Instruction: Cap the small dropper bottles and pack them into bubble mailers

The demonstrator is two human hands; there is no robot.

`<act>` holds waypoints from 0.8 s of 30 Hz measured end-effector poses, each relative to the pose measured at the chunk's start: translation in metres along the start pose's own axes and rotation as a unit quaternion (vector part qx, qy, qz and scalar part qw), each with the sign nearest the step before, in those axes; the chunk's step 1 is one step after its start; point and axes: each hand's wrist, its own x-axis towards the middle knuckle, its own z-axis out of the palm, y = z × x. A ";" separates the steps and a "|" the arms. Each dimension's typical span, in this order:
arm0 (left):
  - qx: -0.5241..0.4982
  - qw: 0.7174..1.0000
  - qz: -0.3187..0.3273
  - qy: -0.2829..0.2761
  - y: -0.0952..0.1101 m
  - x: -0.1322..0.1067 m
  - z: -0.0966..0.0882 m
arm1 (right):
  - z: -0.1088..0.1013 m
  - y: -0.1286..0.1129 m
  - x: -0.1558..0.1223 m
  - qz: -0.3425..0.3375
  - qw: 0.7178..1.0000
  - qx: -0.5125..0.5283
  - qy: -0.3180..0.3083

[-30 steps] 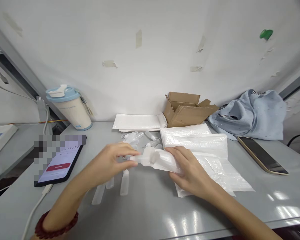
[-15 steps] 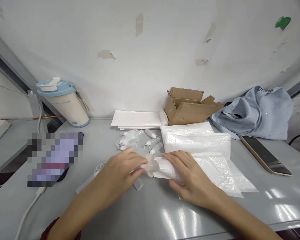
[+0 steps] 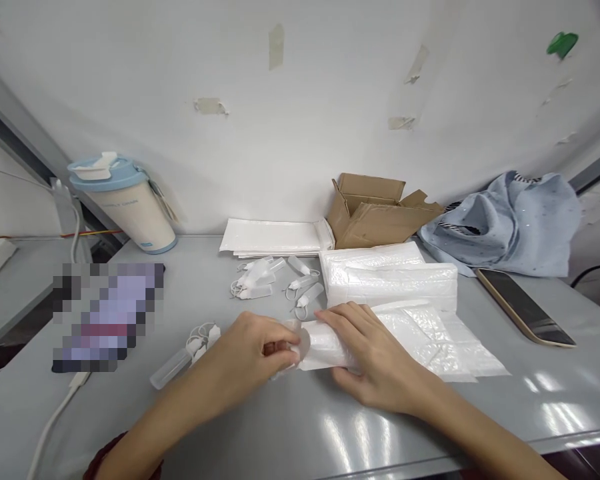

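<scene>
A white bubble mailer (image 3: pixel 325 343), narrowed into a tube, lies between my two hands. My right hand (image 3: pixel 375 360) is wrapped over its body, fingers on top and thumb below. At the mailer's left end, the fingers and thumb of my left hand (image 3: pixel 250 350) pinch the pale, translucent edge of its mouth; what lies inside is hidden. Just beyond my hands lie several small translucent squeeze bottles (image 3: pixel 263 273) with white looped caps. Another such bottle (image 3: pixel 173 368) rests left of my left forearm. More bubble mailers (image 3: pixel 395 287) are stacked beside and under my right hand.
Flat white mailers (image 3: pixel 275 237) and an open cardboard box (image 3: pixel 385 223) stand against the wall. Blue cloth (image 3: pixel 510 227) and a phone (image 3: pixel 525 307) lie at right. At left are a lidded tumbler (image 3: pixel 130 213) and a blurred device (image 3: pixel 115 313) with a white cable (image 3: pixel 55 420).
My left hand has dropped slightly and curled closer around the mailer's mouth, hiding more of it. The right hand keeps its hold. The view has shifted a little.
</scene>
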 end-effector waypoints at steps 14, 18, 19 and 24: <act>-0.169 0.984 -0.025 -0.042 0.009 0.007 0.018 | -0.003 -0.004 -0.001 -0.007 0.999 0.025 0.024; -0.063 0.997 0.018 0.031 0.009 0.008 0.028 | -0.001 -0.005 0.000 -0.016 0.999 0.022 0.018; -0.039 0.997 0.024 0.055 0.008 0.008 0.029 | -0.001 -0.005 0.000 -0.016 1.000 0.020 0.017; -0.055 0.993 -0.027 0.099 0.006 0.009 0.012 | -0.004 -0.001 0.000 0.001 1.000 0.013 0.027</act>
